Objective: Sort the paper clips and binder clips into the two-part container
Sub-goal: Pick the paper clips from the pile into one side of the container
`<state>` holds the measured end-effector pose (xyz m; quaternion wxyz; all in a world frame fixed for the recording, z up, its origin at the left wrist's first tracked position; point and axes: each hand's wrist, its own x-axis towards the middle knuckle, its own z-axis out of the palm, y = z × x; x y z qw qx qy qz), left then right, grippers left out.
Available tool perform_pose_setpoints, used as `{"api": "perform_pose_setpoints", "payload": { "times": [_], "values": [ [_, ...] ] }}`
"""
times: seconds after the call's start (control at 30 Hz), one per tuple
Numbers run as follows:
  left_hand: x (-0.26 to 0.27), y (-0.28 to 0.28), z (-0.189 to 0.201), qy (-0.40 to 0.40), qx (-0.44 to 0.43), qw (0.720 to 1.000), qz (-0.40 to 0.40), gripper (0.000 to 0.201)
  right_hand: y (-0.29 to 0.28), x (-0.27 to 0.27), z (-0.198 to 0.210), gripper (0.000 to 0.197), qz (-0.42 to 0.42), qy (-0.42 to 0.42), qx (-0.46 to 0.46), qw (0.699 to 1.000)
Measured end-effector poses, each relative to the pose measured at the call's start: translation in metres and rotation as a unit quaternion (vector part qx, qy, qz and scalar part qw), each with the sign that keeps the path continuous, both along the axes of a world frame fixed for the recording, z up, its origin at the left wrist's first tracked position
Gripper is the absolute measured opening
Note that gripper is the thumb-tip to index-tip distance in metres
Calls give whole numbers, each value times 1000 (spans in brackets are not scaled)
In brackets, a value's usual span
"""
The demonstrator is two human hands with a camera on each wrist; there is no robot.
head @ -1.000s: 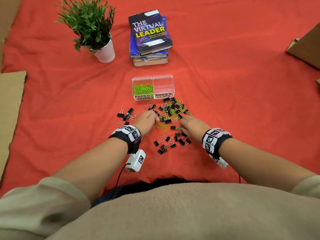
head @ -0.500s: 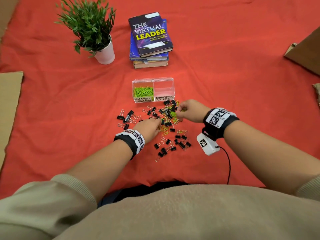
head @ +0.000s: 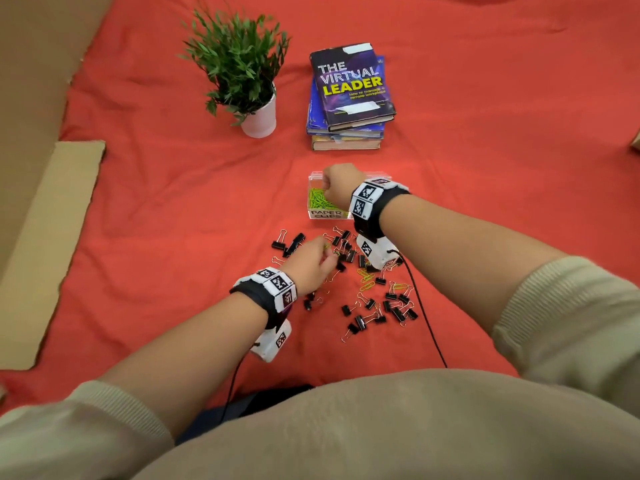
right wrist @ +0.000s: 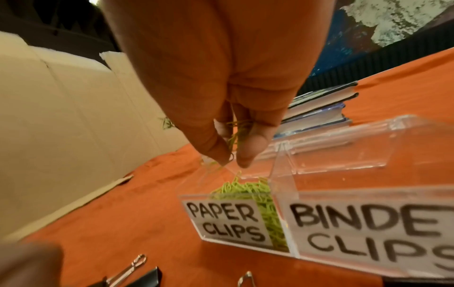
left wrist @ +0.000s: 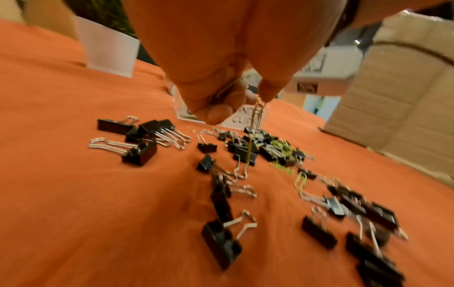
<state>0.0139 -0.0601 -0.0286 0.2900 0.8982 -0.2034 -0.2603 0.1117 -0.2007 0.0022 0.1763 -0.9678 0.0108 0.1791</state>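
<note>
A clear two-part container (head: 313,216) (right wrist: 282,155) stands on the red cloth; its left half, labelled PAPER CLIPS, holds green paper clips (head: 320,200) (right wrist: 245,189). My right hand (head: 337,183) (right wrist: 233,163) hovers over that half, fingers pinching green paper clips (right wrist: 236,136). Black binder clips (head: 377,311) (left wrist: 221,242) and loose paper clips (head: 367,280) lie scattered in front of the container. My left hand (head: 313,263) (left wrist: 240,108) is low over the pile, curled around paper clips, one paper clip (left wrist: 256,114) dangling from its fingertips.
A potted plant (head: 242,81) and a stack of books (head: 349,98) stand behind the container. Cardboard sheets (head: 45,237) lie along the left edge of the cloth. A wrist-camera cable (head: 426,313) trails across the clips on the right.
My right hand has moved from the pile up and forward to above the paper-clip half of the container. The left hand stays at the pile, shifted slightly. The head view has swung to the left.
</note>
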Motion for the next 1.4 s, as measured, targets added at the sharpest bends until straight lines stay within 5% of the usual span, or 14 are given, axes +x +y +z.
{"api": "perform_pose_setpoints", "payload": {
  "times": [0.17,0.33,0.6,0.8,0.97,1.07,1.2,1.4],
  "values": [
    [29,5,21,40,-29,996,72,15,-5,-9,2,34,-2,-24,67,997],
    [69,-16,41,22,-37,996,77,16,-37,-52,5,15,-100,-78,153,980],
    [118,-53,29,-67,148,986,-41,22,-64,-140,-49,20,-24,40,69,997],
    [103,-55,13,-137,128,978,-94,36,-74,-157,-44,16,-61,59,126,988],
    [62,-46,14,-198,44,977,-61,18,-87,-150,-46,18,-148,-19,136,979],
    [23,-44,3,-159,42,981,-104,13,-87,-146,-55,27,-156,-33,95,983],
    [-11,-47,-19,-108,75,974,-185,32,-78,-150,-62,35,-121,-10,100,988],
    [-10,-41,-24,-103,101,972,-184,32,-92,-148,-54,29,-142,2,140,980]
  ]
}}
